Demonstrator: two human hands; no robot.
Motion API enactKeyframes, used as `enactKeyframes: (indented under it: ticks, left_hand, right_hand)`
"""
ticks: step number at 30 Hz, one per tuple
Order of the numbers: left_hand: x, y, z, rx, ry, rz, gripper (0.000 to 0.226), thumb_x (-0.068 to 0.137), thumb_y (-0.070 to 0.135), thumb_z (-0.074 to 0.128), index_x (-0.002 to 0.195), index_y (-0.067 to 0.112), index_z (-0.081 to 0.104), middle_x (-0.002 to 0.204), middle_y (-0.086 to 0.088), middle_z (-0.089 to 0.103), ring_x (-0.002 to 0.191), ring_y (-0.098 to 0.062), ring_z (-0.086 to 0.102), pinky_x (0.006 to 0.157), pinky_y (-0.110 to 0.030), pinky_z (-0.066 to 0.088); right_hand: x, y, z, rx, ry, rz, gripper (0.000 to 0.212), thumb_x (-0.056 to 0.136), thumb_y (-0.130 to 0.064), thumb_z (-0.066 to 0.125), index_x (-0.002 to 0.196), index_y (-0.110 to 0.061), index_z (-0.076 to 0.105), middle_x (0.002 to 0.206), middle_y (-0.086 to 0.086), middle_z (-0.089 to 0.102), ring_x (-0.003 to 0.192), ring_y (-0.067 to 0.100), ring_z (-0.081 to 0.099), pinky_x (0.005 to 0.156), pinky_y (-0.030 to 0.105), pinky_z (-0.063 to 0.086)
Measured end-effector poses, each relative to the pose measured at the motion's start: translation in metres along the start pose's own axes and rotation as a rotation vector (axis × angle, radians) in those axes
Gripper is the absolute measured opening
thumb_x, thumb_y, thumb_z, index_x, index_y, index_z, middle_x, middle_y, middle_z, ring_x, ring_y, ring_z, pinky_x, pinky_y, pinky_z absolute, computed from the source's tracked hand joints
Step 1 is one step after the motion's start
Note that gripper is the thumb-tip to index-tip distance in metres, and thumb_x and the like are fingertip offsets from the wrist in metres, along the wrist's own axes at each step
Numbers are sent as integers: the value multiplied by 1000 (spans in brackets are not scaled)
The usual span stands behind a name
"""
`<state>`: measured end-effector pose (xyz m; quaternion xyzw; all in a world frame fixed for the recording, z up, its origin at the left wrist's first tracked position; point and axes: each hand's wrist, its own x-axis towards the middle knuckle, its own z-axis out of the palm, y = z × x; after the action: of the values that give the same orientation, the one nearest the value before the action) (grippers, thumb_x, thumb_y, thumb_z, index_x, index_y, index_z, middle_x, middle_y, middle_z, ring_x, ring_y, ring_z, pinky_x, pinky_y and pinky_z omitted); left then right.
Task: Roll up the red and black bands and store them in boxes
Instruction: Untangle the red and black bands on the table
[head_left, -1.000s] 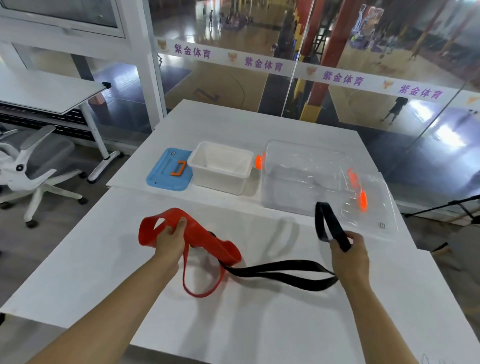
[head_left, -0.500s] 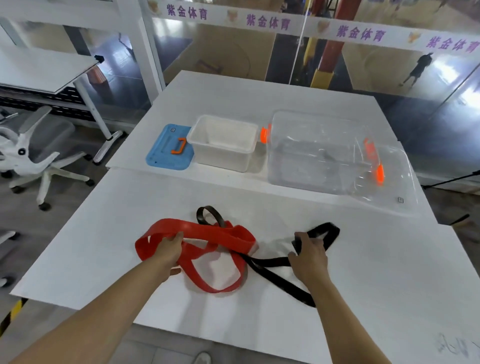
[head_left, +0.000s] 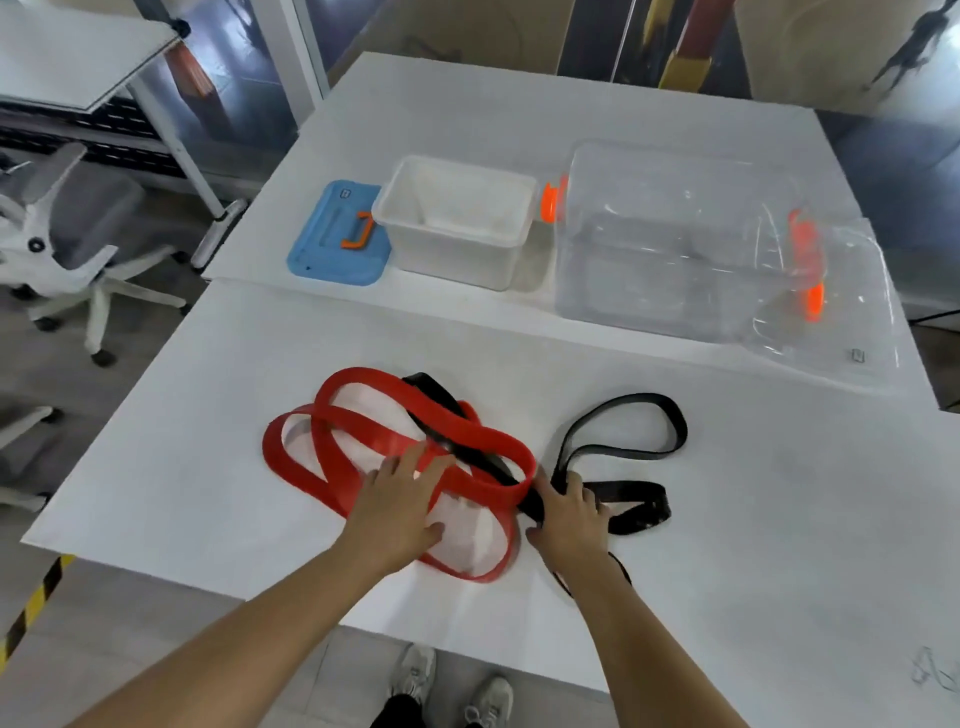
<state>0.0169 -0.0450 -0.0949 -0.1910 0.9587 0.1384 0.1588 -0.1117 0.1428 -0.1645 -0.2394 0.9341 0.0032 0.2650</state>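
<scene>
Now both bands had dropped onto the tabletop (head_left: 727, 493), tangled. The left hand (head_left: 397, 506) pressed flat on the red band (head_left: 363, 423); the right hand (head_left: 569, 514) pinched the black band (head_left: 639, 506). Untangling probably came first.

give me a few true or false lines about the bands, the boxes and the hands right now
1. The flat red rubber band lies rolled up inside the white plastic box. False: it lies in loose loops on the white table.
2. The black rubber band passes through the red band's loops. True.
3. The clear plastic box stands right of the white box. True.
4. The blue lid covers the white box. False: it lies beside it.
5. The left hand rests on the red band. True.
</scene>
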Motion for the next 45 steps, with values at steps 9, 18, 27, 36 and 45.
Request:
enactKeyframes:
  ticks: [9,18,27,36,45]
  left_hand:
    - [13,3,51,24,-234,13,118,70,70,70,156,46,-7,165,-2,23,152,-35,21,119,-61,24]
    - [21,5,49,-45,-211,-34,113,68,68,71,154,53,-1,160,-1,27,139,-38,38,105,-58,44]
    - [28,41,43,71,-130,165,95,83,42,64,159,39,9,171,1,4,153,-35,17,115,-56,29]
    - [44,72,68,152,-240,142,84,81,48,71,150,28,29,162,-6,25,154,-36,11,115,-60,29]
    - [36,68,80,107,-130,107,75,79,40,73,144,24,40,149,-3,42,145,-33,30,108,-52,43]
  right_hand:
    - [19,29,5,194,142,108,14,101,-15,54,115,-11,56,120,10,50,90,33,64,68,38,49]
    - [7,147,-35,345,292,620,23,101,-3,49,123,3,52,127,20,44,82,39,58,68,42,45]
    - [-13,147,-27,301,261,439,41,90,-33,64,124,-10,60,137,20,43,120,42,46,99,52,48]
    - [-11,72,22,50,200,98,46,87,-43,75,125,-20,64,148,17,45,121,40,56,99,52,47]
    - [5,85,8,41,88,36,38,98,-35,65,126,-12,57,132,11,46,120,30,56,102,39,45]
